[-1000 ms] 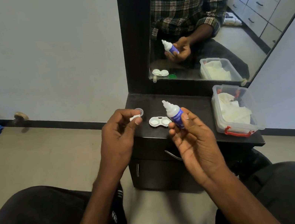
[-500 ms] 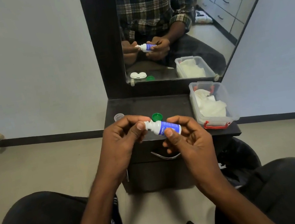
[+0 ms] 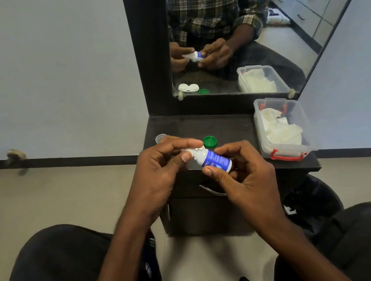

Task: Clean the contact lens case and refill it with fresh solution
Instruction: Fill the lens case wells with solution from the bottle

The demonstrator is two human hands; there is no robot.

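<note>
Lens case: hidden from direct view behind the hands; seen only as a reflection in the mirror (image 3: 247, 32), where it lies white and open on the dresser top (image 3: 226, 126), both wells uncovered, just left of the green cap's reflection. So it sits on the dresser, near edge, roughly behind the left hand.

Solution bottle (image 3: 212, 159): held sideways over the near edge of the dresser, nozzle end pointing left. Right hand (image 3: 242, 179) grasps the body, thumb and fingers curled round the blue label. Left hand (image 3: 160, 169) pinches the nozzle end between thumb and fingertips. Whether a cap is going on or coming off there, cannot tell.

Green cap (image 3: 210, 141): lying on the dresser just beyond the bottle, off the case. A small clear cap (image 3: 160, 137) sits far left on the dresser, partly behind the left hand.

Plastic box (image 3: 290, 154) with red latches, far right on the dresser, holds crumpled white tissue (image 3: 280, 129).

Progress, as judged: case is open and its caps are off, so the opening step looks done. Whether the wells are wiped, rinsed or filled cannot be told; the reflection is too small. Case not yet closed; caps remain to be screwed back on.
</note>
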